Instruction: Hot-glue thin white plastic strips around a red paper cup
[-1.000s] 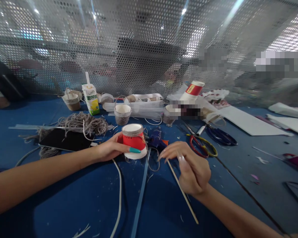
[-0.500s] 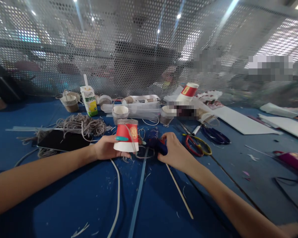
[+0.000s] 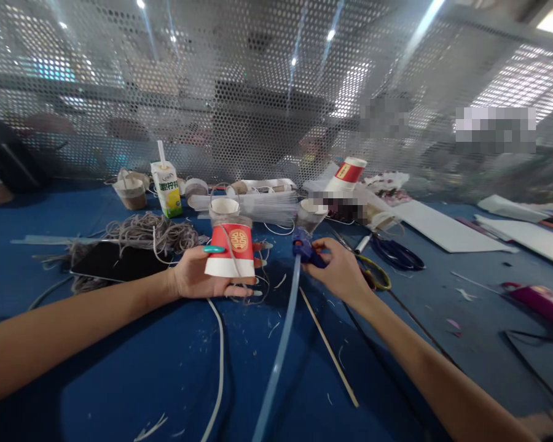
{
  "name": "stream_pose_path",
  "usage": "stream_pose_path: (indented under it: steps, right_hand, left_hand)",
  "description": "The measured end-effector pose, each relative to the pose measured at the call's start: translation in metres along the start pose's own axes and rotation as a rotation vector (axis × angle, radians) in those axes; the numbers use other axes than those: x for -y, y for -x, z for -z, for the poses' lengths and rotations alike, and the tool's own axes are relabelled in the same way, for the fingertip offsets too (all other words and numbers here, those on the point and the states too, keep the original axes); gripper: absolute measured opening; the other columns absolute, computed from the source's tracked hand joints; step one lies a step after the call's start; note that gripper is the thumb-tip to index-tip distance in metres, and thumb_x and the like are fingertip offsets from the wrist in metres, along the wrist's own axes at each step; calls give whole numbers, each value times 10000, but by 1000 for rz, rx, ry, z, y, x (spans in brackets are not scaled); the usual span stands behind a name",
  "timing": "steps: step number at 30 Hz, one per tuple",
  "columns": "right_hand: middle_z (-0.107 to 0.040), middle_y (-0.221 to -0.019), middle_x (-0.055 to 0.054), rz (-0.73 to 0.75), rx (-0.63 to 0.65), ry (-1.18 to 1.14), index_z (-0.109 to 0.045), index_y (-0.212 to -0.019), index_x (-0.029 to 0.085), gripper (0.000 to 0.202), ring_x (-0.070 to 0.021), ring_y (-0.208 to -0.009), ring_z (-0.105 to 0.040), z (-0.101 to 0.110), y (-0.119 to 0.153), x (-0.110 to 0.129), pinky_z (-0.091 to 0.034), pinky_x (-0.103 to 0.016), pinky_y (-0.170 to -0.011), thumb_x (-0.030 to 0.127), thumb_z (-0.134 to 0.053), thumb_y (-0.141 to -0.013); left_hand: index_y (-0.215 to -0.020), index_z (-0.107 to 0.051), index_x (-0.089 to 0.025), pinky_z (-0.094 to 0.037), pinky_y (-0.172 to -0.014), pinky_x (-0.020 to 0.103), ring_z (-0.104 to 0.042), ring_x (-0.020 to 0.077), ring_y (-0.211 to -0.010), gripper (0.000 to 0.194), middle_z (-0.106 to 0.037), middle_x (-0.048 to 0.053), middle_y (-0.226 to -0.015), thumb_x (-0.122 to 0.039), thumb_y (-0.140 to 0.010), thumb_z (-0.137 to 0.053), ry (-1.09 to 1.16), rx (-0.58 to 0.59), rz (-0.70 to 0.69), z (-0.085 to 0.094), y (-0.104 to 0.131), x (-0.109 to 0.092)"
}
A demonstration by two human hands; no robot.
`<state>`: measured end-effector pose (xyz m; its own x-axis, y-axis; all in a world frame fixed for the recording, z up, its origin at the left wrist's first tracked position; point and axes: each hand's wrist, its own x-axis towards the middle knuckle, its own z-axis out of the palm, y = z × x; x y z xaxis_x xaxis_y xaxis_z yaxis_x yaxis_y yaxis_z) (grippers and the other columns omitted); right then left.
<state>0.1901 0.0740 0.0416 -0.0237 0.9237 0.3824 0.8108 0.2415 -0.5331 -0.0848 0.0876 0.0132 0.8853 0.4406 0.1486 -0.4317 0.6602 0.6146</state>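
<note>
My left hand (image 3: pixel 198 276) grips a red and white paper cup (image 3: pixel 233 245) held upside down, with a gold emblem on its side. Grey twine is wound round the cup's upper end, and a loose strand hangs across it and by my fingers. In my right hand (image 3: pixel 338 270) is a dark blue hot glue gun (image 3: pixel 309 250), to the right of the cup and apart from it. A long translucent glue stick (image 3: pixel 279 359) runs from the gun's back toward the near edge. The gun's nozzle points away and is hard to make out.
Behind the cup stand small twine-wrapped cups (image 3: pixel 131 191) and a drink carton (image 3: pixel 166 190) with a straw. A grey twine heap (image 3: pixel 152 233) lies beside a black phone (image 3: pixel 120 261). Scissors (image 3: pixel 399 252), a thin wooden stick (image 3: pixel 329 347) and a white cord (image 3: pixel 220 368) lie around.
My right hand has lifted the glue gun off the table and moved it slightly right, its glue stick swinging along. The cup has shifted slightly left, and my left fingers now show beyond it.
</note>
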Motion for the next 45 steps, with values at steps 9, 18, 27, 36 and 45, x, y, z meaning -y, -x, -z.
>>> stream_pose_path:
  steps: [9,18,27,36,45]
  right_hand:
    - [-513,-369,21,-226,39,-654,-534,-568,193,414,-127,-276,-469,5,17,35,-384,-251,-277,573,-653,-679]
    - [-567,-476,26,246,-80,-455,-637,-750,201,118,-143,-397,-560,7,49,56,-533,-297,-440,307,-623,-800]
    - [-660,-743,-28,697,-117,-228,-587,-900,229,162,-157,-609,-638,0,51,42,-526,-275,-525,171,-599,-750]
    - [-656,-783,-33,719,-141,-80,-551,-949,226,230,-153,-657,-646,-3,57,40,-520,-243,-548,178,-638,-742]
    - [-668,-832,-66,734,-139,-137,-565,-978,200,276,-183,-698,-661,-5,58,41,-545,-281,-575,159,-621,-711]
  left_hand:
    - [-1057,-625,-136,-456,-864,345,-654,197,-897,466,-716,82,-972,-184,-613,-754,-139,-184,-39,13,0,10]
    - [-1091,-608,-127,-440,-903,357,-650,215,-944,515,-700,102,-1022,-171,-610,-785,-277,-303,-133,2,-4,16]
    - [-1035,-631,-137,-456,-870,353,-665,213,-882,449,-716,90,-951,-184,-614,-780,-266,-262,-110,5,-3,15]
    - [-949,-627,-116,-495,-809,330,-654,173,-797,481,-697,76,-888,-211,-540,-862,-418,-362,-156,-8,-9,23]
    - [-1082,-550,-156,-482,-861,372,-661,201,-863,595,-687,72,-964,-145,-564,-840,-323,-465,-179,-5,-8,23]
